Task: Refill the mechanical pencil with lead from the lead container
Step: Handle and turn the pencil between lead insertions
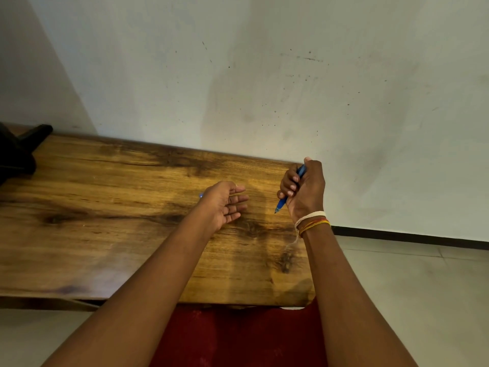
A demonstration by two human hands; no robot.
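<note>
My right hand (304, 189) grips a blue mechanical pencil (281, 205) in a fist, thumb on the top end, tip pointing down and left just above the wooden table (105, 221). My left hand (225, 205) hovers over the table's middle, palm turned up toward the right, fingers straight and relaxed, holding nothing that I can see. A small pale-blue bit (201, 196) peeks out behind the left hand's far side; it may be the lead container, mostly hidden.
The table stands against a white wall (264, 75); its right end is near my right wrist, with tiled floor (410, 287) beyond. A black object (18, 152) sits at the far left end. Red fabric (238, 340) lies below the near edge.
</note>
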